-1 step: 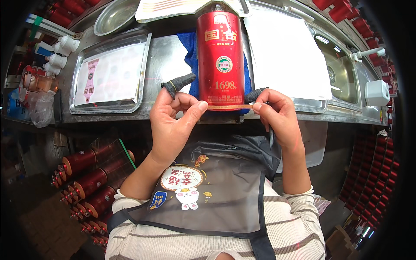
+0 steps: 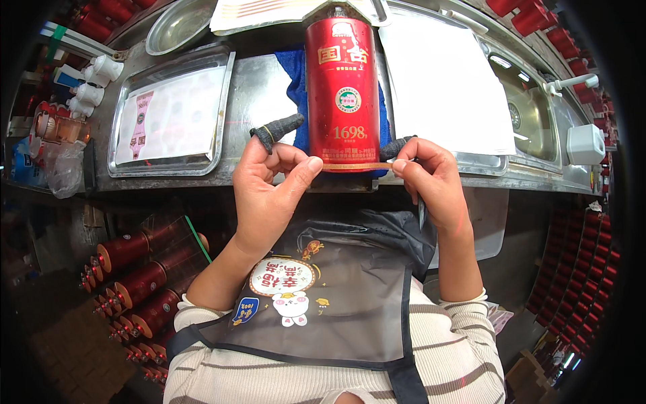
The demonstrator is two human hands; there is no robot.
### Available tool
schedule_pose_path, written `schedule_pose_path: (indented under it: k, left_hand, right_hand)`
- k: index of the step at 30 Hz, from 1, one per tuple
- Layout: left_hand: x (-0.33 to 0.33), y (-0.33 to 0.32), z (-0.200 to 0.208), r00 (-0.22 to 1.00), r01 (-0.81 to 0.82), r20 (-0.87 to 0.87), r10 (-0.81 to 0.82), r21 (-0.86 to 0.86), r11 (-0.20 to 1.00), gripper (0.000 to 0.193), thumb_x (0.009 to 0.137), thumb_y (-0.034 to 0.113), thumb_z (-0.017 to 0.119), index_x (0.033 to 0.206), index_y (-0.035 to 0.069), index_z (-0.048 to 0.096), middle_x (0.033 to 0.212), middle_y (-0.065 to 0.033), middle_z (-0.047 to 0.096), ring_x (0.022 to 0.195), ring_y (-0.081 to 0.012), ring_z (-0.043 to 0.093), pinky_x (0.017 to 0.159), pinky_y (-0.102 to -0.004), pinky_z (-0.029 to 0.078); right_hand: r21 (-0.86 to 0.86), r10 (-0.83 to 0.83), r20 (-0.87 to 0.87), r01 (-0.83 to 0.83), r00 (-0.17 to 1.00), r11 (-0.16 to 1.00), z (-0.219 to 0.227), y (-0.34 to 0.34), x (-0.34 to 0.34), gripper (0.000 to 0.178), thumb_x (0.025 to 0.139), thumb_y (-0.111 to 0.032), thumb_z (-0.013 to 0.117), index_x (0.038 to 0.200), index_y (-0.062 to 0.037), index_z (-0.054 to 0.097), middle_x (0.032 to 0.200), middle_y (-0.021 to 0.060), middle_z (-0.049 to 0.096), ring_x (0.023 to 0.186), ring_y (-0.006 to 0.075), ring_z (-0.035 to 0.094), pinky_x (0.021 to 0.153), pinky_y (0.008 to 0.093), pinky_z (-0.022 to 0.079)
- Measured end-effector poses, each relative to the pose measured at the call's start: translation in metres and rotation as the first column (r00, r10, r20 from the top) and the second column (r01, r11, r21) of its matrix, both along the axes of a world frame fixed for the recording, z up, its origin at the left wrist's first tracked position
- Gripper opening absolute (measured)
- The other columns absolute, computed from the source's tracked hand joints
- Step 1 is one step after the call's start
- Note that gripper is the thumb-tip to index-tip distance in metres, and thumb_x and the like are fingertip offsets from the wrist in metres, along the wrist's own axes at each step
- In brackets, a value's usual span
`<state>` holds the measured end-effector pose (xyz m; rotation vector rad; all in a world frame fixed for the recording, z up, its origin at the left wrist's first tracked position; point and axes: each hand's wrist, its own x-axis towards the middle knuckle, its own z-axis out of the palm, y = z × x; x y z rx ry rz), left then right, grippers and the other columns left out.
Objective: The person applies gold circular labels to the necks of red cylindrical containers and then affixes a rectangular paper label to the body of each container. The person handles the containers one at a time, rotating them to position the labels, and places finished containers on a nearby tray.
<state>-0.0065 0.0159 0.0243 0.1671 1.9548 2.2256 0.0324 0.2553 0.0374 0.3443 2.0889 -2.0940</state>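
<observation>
A red bottle (image 2: 343,87) with gold lettering and a round white-green emblem lies on a blue cloth (image 2: 291,73), its base toward me. Across the base end runs a thin gold-brown strip (image 2: 356,166), stretched between my hands. My left hand (image 2: 272,185) pinches its left end between thumb and fingers. At the other end, my right hand (image 2: 431,178) pinches the strip the same way. Dark cloth finger covers (image 2: 281,130) sit on a finger of each hand. Below my right fingers, a thin dark pointed thing (image 2: 422,210) shows; its kind is unclear.
To the left a metal tray (image 2: 219,145) holds label sheets with a pink label. White sheets (image 2: 447,87) lie on the right, beside a sink (image 2: 531,111) and a white jug (image 2: 585,145). A steel bowl (image 2: 178,27) stands far left. Red bottles (image 2: 145,279) are stacked below the counter.
</observation>
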Motion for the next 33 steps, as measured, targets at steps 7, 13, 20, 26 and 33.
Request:
schedule_pose_path:
  k: [7,13,20,26,33]
  left_hand:
    - [0.0003,-0.0004,-0.0018,0.999,-0.003,-0.033,0.002,-0.023,1.0,0.037,0.089,0.003,0.075,0.121,0.001,0.057,0.084,0.0008,0.067,0.075,-0.004,0.06,0.07,-0.0206,0.047]
    - [0.0008,0.0003,-0.0005,1.0,-0.007,-0.009,0.006,-0.016,1.0,0.042,0.089,0.003,0.075,0.127,0.0,0.057,0.084,0.0008,0.067,0.075,-0.0039,0.06,0.07,-0.0203,0.047]
    - [-0.0001,-0.0008,-0.0001,1.0,0.004,-0.006,-0.004,-0.003,1.0,0.044,0.089,0.002,0.075,0.129,0.001,0.056,0.084,0.0009,0.066,0.075,-0.0041,0.06,0.071,-0.0205,0.047]
    - [-0.0002,-0.0011,-0.0009,1.0,0.003,0.0,-0.003,0.0,1.0,0.045,0.089,0.002,0.075,0.129,0.0,0.056,0.085,0.0004,0.067,0.076,-0.0043,0.06,0.072,-0.0208,0.048]
    - [-0.0012,-0.0012,-0.0006,1.0,0.004,-0.003,-0.004,-0.008,1.0,0.043,0.089,0.003,0.075,0.128,0.0,0.056,0.085,0.0001,0.067,0.076,-0.0045,0.06,0.071,-0.0207,0.048]
  right_hand:
    - [0.021,0.002,0.007,-0.002,1.0,1.0,-0.0013,-0.0014,-0.0009,0.011,0.091,-0.01,0.065,0.082,-0.0045,0.06,0.067,-0.0046,0.054,0.053,0.0,0.045,0.044,0.0182,0.034]
    - [0.01,0.004,0.003,-0.004,1.0,1.0,0.0001,-0.0025,0.0001,0.012,0.091,-0.01,0.065,0.082,-0.0045,0.06,0.067,-0.0048,0.054,0.053,-0.0001,0.044,0.044,0.0182,0.034]
    - [0.03,-0.022,0.0,0.022,1.0,0.999,0.0031,0.0001,0.003,0.012,0.09,-0.009,0.064,0.082,-0.0039,0.059,0.072,-0.0024,0.056,0.054,0.0012,0.046,0.044,0.0185,0.034]
    - [0.013,-0.011,0.0,0.011,1.0,1.0,0.0075,0.0014,0.0031,0.012,0.09,-0.009,0.064,0.081,-0.0037,0.058,0.072,-0.0024,0.056,0.055,0.0011,0.046,0.044,0.0184,0.034]
    - [0.032,-0.007,-0.003,0.007,1.0,0.999,0.005,0.0017,0.0033,0.011,0.089,-0.009,0.065,0.081,-0.004,0.059,0.073,-0.0028,0.057,0.055,0.0008,0.046,0.044,0.0182,0.034]
